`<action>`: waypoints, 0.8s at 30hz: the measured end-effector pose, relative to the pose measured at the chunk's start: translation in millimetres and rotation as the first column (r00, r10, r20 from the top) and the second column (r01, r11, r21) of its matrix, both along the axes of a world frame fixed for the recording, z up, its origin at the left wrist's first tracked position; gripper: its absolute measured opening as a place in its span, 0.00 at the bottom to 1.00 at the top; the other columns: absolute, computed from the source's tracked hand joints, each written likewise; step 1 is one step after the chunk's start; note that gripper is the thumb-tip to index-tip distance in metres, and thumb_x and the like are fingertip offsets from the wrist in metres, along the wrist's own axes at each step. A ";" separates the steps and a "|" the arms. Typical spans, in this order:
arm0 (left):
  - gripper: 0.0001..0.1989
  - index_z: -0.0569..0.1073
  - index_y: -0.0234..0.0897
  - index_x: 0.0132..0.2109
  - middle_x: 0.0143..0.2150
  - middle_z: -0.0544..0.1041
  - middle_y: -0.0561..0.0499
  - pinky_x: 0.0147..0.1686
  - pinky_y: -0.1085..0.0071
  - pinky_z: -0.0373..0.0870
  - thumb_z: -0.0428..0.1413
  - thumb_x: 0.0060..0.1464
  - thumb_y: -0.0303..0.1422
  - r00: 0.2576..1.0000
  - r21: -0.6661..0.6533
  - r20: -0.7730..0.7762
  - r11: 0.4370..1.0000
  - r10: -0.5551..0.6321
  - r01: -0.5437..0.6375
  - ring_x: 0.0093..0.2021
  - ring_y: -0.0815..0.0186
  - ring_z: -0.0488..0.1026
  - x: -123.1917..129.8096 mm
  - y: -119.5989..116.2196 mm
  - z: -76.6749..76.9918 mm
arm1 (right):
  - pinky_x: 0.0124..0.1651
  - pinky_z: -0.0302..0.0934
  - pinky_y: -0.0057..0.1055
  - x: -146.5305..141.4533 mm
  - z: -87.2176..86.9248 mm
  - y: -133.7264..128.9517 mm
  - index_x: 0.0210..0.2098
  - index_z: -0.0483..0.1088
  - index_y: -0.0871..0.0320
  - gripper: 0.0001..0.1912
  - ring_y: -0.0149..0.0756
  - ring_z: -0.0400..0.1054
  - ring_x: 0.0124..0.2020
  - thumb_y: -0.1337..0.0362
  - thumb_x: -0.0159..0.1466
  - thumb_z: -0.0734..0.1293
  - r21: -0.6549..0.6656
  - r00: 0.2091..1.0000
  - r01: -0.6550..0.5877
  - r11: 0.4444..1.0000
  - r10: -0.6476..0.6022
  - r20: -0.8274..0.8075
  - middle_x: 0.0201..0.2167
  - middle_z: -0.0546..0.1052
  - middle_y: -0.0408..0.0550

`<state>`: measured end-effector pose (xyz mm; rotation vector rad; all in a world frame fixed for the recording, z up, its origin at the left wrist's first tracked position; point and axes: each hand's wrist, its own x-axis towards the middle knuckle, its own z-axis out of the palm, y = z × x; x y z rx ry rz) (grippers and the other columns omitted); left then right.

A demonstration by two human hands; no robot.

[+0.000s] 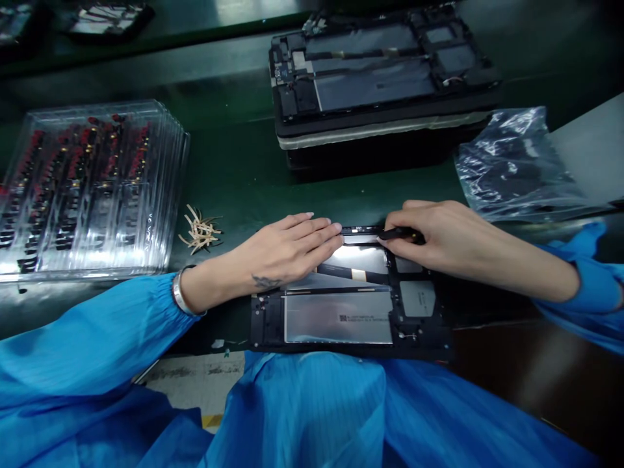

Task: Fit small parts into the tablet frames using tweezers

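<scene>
While clear, glossy plastic trays (176, 169) stand stacked at far left, their ribbed compartments holding red and black parts, a loose tangle of thin, pale strips (199, 231) lies just beside them. A smooth, rounded bracelet (181, 292) circles the left wrist, below a gathered blue fabric sleeve (102, 331). The left hand (299, 244) lies flat, fingers extended and close together, over the upper left of a black device housing (419, 335). Inside that are shiny, rectangular silver panels (336, 318), the nearer one bearing print too small to read. The right hand (439, 227) pinches a slim black tool (402, 234) between thumb and fingers at the housing's far edge. Beyond is a thick stack of similar housings (370, 71), and farther right a crinkled transparent bag (517, 166).

All this rests on a dark green bench (234, 162) with a dull sheen; a pale floor (199, 383) shows below its near edge.

The black device housing lies at that edge, directly before the person, open interior facing up, its long axis running left to right, roughly along the edge.
</scene>
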<state>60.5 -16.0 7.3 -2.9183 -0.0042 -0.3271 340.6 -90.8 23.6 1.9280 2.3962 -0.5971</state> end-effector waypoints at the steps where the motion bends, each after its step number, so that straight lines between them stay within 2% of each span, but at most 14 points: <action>1: 0.19 0.71 0.26 0.63 0.64 0.74 0.37 0.61 0.58 0.75 0.44 0.73 0.26 1.000 -0.007 0.011 1.000 -0.003 0.003 0.63 0.55 0.74 0.2 -0.2 0.1 | 0.33 0.52 0.32 -0.3 0.2 0.1 0.35 0.72 0.56 0.15 0.36 0.65 0.28 0.55 0.67 0.59 0.005 1.000 -0.004 1.000 0.004 0.005 0.31 0.71 0.48; 9: 0.19 0.73 0.24 0.61 0.62 0.75 0.36 0.59 0.56 0.77 0.44 0.72 0.25 0.999 0.025 0.026 1.000 -0.019 0.018 0.60 0.53 0.77 2.2 -2.6 2.5 | 0.31 0.51 0.31 -0.5 0.2 -0.3 0.35 0.73 0.56 0.13 0.36 0.65 0.28 0.57 0.67 0.59 0.042 0.999 -0.034 0.999 0.033 0.008 0.30 0.71 0.48; 17: 0.16 0.73 0.24 0.59 0.57 0.78 0.33 0.55 0.59 0.77 0.49 0.70 0.24 0.999 0.112 0.030 0.993 -0.025 0.021 0.57 0.52 0.78 9.5 -7.2 6.6 | 0.30 0.47 0.30 -2.6 2.8 -1.7 0.35 0.72 0.57 0.14 0.33 0.63 0.27 0.57 0.67 0.59 0.053 0.999 -0.043 0.998 0.042 0.016 0.30 0.70 0.47; 21: 0.16 0.73 0.26 0.59 0.52 0.79 0.36 0.47 0.60 0.75 0.47 0.70 0.24 1.000 0.119 0.004 0.993 0.016 -0.016 0.53 0.52 0.78 19.2 -11.5 10.1 | 0.29 0.46 0.30 -3.3 0.6 0.0 0.35 0.72 0.58 0.13 0.32 0.62 0.27 0.59 0.67 0.59 0.064 0.998 -0.049 0.997 0.047 0.031 0.29 0.69 0.46; 24: 0.18 0.71 0.29 0.62 0.46 0.78 0.38 0.40 0.61 0.71 0.46 0.70 0.25 0.995 0.127 -0.054 0.989 0.082 -0.074 0.48 0.52 0.77 30.6 -16.7 13.8 | 0.29 0.46 0.30 -1.3 -1.0 2.1 0.36 0.72 0.58 0.11 0.33 0.62 0.27 0.60 0.67 0.61 0.084 0.997 -0.068 0.994 0.065 0.041 0.29 0.70 0.46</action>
